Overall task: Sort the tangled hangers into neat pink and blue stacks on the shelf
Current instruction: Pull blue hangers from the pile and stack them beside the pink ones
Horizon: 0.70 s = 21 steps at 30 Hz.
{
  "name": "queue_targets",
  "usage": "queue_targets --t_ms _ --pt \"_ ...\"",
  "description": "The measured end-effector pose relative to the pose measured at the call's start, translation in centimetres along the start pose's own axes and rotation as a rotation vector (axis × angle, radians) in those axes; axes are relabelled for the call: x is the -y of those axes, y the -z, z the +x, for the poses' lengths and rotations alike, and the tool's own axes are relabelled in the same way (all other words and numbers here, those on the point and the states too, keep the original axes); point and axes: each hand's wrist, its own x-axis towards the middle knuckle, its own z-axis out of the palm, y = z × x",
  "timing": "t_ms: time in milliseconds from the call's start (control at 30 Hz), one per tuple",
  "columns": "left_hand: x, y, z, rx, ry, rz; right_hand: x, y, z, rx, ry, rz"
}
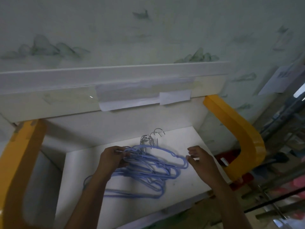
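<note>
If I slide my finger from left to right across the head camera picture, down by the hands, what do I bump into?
Left yellow curved shelf support → left hand gripping the bunch of blue wire hangers → right hand, open → right yellow curved shelf support.

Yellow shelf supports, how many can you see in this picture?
2. One yellow support curves down the left side of the white shelf; the other yellow support curves down its right side. Any others would be out of view.
</note>
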Motion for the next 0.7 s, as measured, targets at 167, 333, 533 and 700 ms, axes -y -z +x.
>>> queue_targets --t_ms 167,333,533,700 --pt "0.5 -0.3 -1.6 -0.094 -0.054 -0.121 -1.2 0.3 2.2 0.061 0.018 0.023" --pt "1.5 0.5 -3.0 -0.229 -0.102 -0.162 -3.1 -0.5 3.5 0.070 0.041 0.009" --pt "4.0 1.8 -4.9 -0.388 -0.129 -0.161 -5.4 -3.1 3.2 0.115 -0.004 -0.065" --pt "4.7 2.3 -6.6 -0.441 -0.154 -0.179 -5.8 -4.3 3.3 0.159 -0.082 -0.066"
